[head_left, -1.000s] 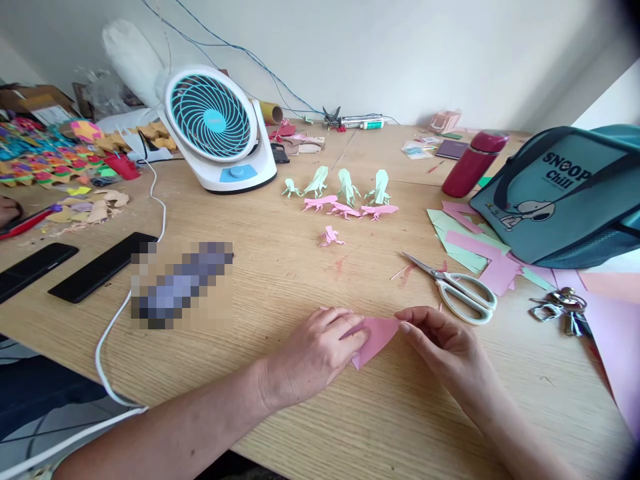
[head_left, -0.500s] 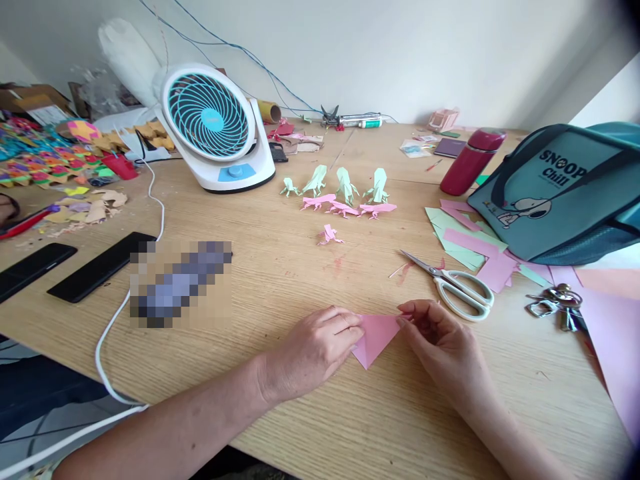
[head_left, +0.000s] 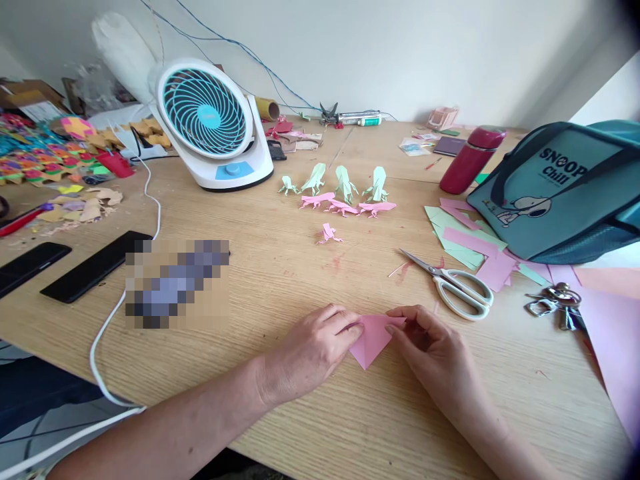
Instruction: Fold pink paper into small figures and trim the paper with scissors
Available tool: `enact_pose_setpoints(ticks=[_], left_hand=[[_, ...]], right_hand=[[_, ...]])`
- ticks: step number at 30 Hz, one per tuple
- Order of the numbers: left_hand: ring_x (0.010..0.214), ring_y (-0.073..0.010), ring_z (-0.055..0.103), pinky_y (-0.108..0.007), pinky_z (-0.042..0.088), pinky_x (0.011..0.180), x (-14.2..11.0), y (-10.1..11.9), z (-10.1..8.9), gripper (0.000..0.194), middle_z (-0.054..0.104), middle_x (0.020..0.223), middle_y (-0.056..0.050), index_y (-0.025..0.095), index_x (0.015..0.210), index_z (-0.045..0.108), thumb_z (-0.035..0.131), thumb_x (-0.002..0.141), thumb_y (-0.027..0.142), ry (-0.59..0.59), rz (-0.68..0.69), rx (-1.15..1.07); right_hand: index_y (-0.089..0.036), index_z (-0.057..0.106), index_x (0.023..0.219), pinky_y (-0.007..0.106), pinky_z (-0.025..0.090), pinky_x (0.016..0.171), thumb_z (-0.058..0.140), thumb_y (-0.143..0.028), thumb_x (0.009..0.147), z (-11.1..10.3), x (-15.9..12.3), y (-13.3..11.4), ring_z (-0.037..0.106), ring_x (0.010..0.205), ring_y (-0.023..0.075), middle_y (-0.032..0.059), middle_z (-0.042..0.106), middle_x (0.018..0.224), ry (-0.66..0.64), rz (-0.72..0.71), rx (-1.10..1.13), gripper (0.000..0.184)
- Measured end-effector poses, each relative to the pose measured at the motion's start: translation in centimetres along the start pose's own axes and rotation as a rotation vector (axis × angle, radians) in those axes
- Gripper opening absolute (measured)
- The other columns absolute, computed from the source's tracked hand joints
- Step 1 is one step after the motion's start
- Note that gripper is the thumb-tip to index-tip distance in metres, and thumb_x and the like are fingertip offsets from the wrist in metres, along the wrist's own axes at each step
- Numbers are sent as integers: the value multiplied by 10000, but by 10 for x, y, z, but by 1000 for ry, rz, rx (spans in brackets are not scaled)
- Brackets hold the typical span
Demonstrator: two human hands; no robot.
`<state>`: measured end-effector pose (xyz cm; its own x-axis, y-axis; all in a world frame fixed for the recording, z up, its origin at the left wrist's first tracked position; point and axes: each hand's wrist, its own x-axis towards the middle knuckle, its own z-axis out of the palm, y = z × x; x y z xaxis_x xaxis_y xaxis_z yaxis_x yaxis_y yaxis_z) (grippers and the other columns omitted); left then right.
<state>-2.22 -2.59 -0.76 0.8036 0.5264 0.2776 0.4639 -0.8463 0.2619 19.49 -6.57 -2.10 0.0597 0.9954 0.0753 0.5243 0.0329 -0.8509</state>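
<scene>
A folded pink paper, triangular with a point toward me, lies on the table between my hands. My left hand is closed over its left side, fingers pressing it down. At the right corner, my right hand pinches the paper between thumb and fingers. Beyond them stands a small pink origami figure. Several more folded figures, pink in front and pale green behind, are lined up farther back. Scissors with pale handles rest just past my right hand.
Pink and green paper pieces lie beside a teal bag and a red bottle. Keys sit at the right. A white fan, a black phone and a white cable occupy the left.
My right hand has moved slightly left, carrying the paper's right corner inward. My left hand has stayed nearly in place on the paper.
</scene>
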Motion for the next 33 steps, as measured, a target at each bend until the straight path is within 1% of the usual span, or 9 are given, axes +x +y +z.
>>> enact_pose_setpoints(ticks=[2, 6, 10, 13, 19, 22, 25, 29, 33], left_hand=[[1027, -204, 576, -358, 544, 926, 0, 0, 0, 283, 647, 1138, -89, 105, 1217, 579, 510, 943, 89, -4, 0, 4], [1031, -207, 580, -357, 549, 921, -1, -1, 3, 291, 646, 1124, -105, 93, 1239, 559, 482, 958, 96, -3, 0, 10], [1046, -208, 586, -359, 552, 927, -2, -2, 4, 295, 642, 1126, -112, 97, 1251, 548, 474, 965, 107, -3, -9, 34], [1061, -215, 581, -361, 552, 936, -1, -2, 4, 302, 637, 1139, -119, 88, 1257, 545, 484, 962, 113, -10, -9, 55], [1035, -229, 564, -384, 556, 914, 1, -5, 0, 319, 627, 1144, -119, 95, 1267, 552, 504, 952, 122, -66, 5, 103], [1036, -219, 559, -367, 552, 906, 3, -10, -1, 315, 622, 1131, -107, 116, 1268, 557, 489, 960, 116, -75, -2, 79], [1032, -200, 564, -346, 538, 918, 6, -17, -2, 286, 622, 1097, -87, 136, 1226, 588, 476, 965, 101, -60, -1, 32], [1013, -171, 584, -312, 534, 907, 10, -28, -4, 256, 628, 1057, -70, 151, 1157, 629, 470, 967, 87, -45, 35, -53], [1024, -173, 592, -315, 534, 905, 11, -34, -5, 261, 634, 1074, -76, 158, 1164, 627, 457, 978, 95, -50, 71, -75]], right_hand=[[-234, 670, 989, 261, 479, 630, 576, -328, 935, 1, -3, -3, 602, 703, 160, 33, 650, 849, -10, -83, -41, 144], [-251, 668, 1021, 280, 494, 744, 527, -272, 965, 1, -6, -9, 639, 861, 190, 55, 673, 1002, -58, -209, -106, 153], [-265, 656, 1044, 285, 499, 769, 505, -253, 971, 1, -7, -11, 652, 915, 205, 58, 685, 1034, -66, -252, -158, 168], [-266, 650, 1076, 279, 500, 753, 478, -237, 980, 2, -7, -10, 657, 895, 198, 62, 685, 1036, -77, -274, -172, 199], [-239, 663, 1031, 260, 467, 632, 508, -246, 964, -1, -4, -6, 611, 714, 159, 43, 663, 929, -57, -213, -214, 169], [-230, 665, 1033, 269, 458, 619, 497, -248, 961, -3, 0, -5, 599, 705, 163, 47, 651, 910, -54, -178, -236, 184], [-227, 651, 1051, 279, 467, 624, 489, -251, 956, -2, 3, -3, 600, 700, 164, 51, 640, 913, -60, -161, -273, 190], [-220, 623, 1102, 289, 477, 600, 520, -265, 925, -2, 6, 1, 600, 672, 164, 51, 616, 908, -42, -144, -314, 209], [-212, 629, 1082, 286, 471, 562, 538, -279, 903, -5, 9, 4, 598, 643, 160, 42, 597, 867, -49, -115, -298, 212]])
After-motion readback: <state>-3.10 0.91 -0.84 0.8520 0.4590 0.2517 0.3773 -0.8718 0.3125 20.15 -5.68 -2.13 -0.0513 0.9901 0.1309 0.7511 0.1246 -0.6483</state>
